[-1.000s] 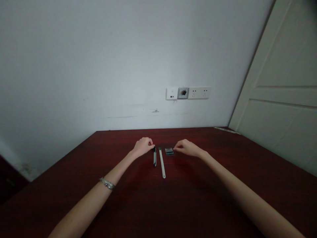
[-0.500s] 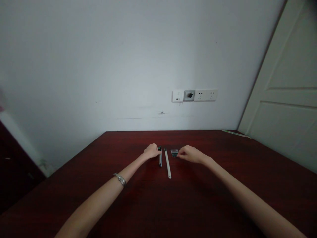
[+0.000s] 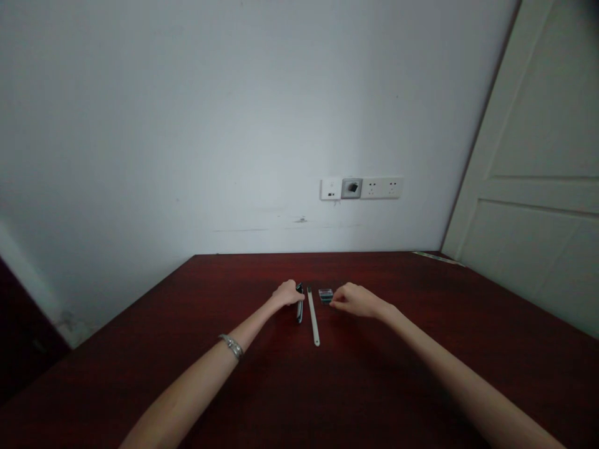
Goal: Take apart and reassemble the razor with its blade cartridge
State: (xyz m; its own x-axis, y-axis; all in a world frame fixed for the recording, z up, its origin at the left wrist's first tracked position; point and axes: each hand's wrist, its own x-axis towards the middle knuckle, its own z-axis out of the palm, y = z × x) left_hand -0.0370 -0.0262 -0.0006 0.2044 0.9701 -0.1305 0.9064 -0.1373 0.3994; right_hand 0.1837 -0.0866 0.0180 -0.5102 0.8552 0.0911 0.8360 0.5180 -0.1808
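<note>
On the dark red table, my left hand has its fingers closed on a slim black-and-white object, whose exact kind I cannot make out. To its right lies a long white toothbrush-like stick with a dark far end and a small hole at its near end. Farther right is a small clear, flat case with dark green in it. My right hand pinches this case at its right edge, thumb and fingers together. Both hands rest low, close to the tabletop.
The dark red tabletop reaches back to a pale wall with sockets. A thin patterned strip lies at the back right corner, beside a white panelled door.
The camera view has shifted slightly, so everything sits a little lower and farther left in the picture. Both hands keep their places at the same two things; the white stick lies still.
</note>
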